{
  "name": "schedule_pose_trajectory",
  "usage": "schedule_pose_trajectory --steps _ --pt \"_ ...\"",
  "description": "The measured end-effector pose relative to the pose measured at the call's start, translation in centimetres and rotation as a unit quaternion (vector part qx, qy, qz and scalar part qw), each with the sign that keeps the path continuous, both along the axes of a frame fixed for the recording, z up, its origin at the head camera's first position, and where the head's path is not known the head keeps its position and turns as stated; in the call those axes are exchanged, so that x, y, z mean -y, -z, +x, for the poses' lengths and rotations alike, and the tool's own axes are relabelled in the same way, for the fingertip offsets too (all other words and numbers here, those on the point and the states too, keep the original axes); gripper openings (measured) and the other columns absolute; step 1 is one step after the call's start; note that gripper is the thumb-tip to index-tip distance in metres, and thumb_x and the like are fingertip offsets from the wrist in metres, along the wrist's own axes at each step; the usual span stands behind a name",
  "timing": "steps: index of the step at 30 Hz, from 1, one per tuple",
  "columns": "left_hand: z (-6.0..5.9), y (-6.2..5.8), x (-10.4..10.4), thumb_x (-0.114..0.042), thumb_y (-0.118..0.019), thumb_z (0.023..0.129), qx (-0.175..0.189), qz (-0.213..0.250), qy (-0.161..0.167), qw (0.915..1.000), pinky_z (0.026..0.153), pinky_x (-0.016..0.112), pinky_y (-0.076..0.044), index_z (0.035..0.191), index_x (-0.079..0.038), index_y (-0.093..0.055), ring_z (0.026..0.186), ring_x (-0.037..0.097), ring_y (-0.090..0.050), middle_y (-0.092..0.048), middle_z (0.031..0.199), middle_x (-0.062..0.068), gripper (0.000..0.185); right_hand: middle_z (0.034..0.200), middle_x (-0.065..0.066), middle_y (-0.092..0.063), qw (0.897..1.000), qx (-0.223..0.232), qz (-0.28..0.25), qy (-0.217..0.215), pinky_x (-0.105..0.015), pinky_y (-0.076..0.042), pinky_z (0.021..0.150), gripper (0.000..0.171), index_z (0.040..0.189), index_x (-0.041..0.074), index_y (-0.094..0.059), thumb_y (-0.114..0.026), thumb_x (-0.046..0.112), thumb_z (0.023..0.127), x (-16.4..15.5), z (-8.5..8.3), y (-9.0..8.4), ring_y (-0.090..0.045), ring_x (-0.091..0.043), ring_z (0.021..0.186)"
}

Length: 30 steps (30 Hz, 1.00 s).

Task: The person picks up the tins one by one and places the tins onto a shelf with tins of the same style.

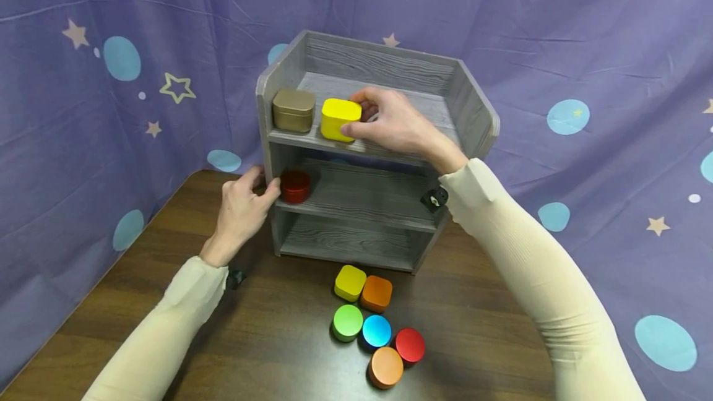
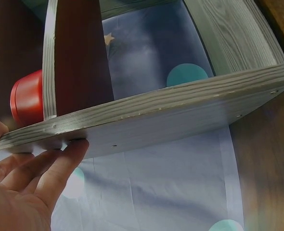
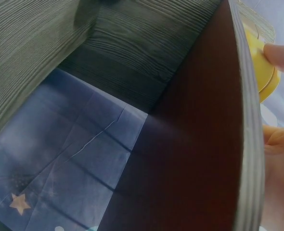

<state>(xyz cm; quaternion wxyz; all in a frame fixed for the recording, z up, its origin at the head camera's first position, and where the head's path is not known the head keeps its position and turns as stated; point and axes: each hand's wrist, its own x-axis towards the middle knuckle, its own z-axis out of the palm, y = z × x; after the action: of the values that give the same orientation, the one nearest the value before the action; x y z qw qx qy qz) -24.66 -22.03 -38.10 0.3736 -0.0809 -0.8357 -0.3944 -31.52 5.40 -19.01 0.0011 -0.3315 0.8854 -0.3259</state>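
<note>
My right hand (image 1: 392, 119) pinches a yellow square tin (image 1: 337, 120) between thumb and fingers at the top level of a grey wooden shelf (image 1: 384, 203). In the right wrist view, the yellow tin (image 3: 260, 65) shows partly past the shelf board's edge. Left of it on the top level sits a gold rectangular tin (image 1: 293, 110). My left hand (image 1: 241, 208) grips the shelf's left side panel, thumb at the front edge and fingers against the outer face (image 2: 180, 115). Close to that thumb, a round red tin (image 1: 294, 187) stands on the middle level.
On the wooden table in front of the shelf lie a yellow square tin (image 1: 350, 283), an orange square tin (image 1: 376, 294), and round tins in green (image 1: 348, 322), blue (image 1: 376, 332), red (image 1: 410, 345) and orange (image 1: 385, 367). A purple patterned curtain (image 1: 613, 48) hangs behind.
</note>
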Motion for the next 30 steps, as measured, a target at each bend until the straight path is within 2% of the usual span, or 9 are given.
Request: schedule_pose_trajectory --steps 6,13,21,30 --pt "-0.1 0.2 -0.1 -0.011 -0.070 0.096 -0.003 -0.002 -0.003 1.0000 0.069 0.006 -0.039 0.102 0.001 -0.074 0.073 0.025 -0.070 -0.084 0.091 0.018 0.014 0.133 -0.014 -0.074 1.000 0.001 -0.002 0.007 -0.038 -0.052 0.106 0.063 0.147 0.003 -0.061 -0.081 0.030 0.093 -0.4 0.3 0.1 -0.068 -0.025 0.118" --pt "-0.1 0.1 -0.1 -0.011 -0.071 0.095 -0.008 -0.006 -0.006 0.9999 0.068 0.006 -0.037 0.099 0.001 -0.073 0.070 0.026 -0.068 -0.083 0.088 0.018 0.013 0.145 -0.017 -0.068 0.998 0.011 -0.045 0.032 -0.043 -0.052 0.113 0.078 0.156 0.002 -0.052 -0.084 0.033 0.092 -1.4 1.1 0.2 -0.065 -0.030 0.132" --pt "-0.1 0.2 -0.1 -0.010 -0.071 0.095 -0.011 -0.005 -0.013 0.9999 0.069 0.009 -0.038 0.097 0.000 -0.072 0.071 0.030 -0.070 -0.083 0.086 0.016 0.010 0.147 -0.020 -0.067 0.995 0.003 -0.084 0.045 -0.044 -0.053 0.113 0.077 0.155 0.004 -0.054 -0.086 0.031 0.090 -3.0 2.7 0.7 -0.067 -0.035 0.129" --pt "-0.2 0.2 -0.1 -0.010 -0.071 0.095 -0.015 -0.005 -0.011 0.9998 0.069 0.008 -0.039 0.095 0.001 -0.072 0.070 0.029 -0.069 -0.083 0.085 0.017 0.011 0.144 -0.018 -0.069 0.992 -0.015 -0.115 0.056 -0.044 -0.051 0.113 0.073 0.154 0.003 -0.054 -0.085 0.025 0.092 -5.0 4.6 1.9 -0.066 -0.030 0.126"
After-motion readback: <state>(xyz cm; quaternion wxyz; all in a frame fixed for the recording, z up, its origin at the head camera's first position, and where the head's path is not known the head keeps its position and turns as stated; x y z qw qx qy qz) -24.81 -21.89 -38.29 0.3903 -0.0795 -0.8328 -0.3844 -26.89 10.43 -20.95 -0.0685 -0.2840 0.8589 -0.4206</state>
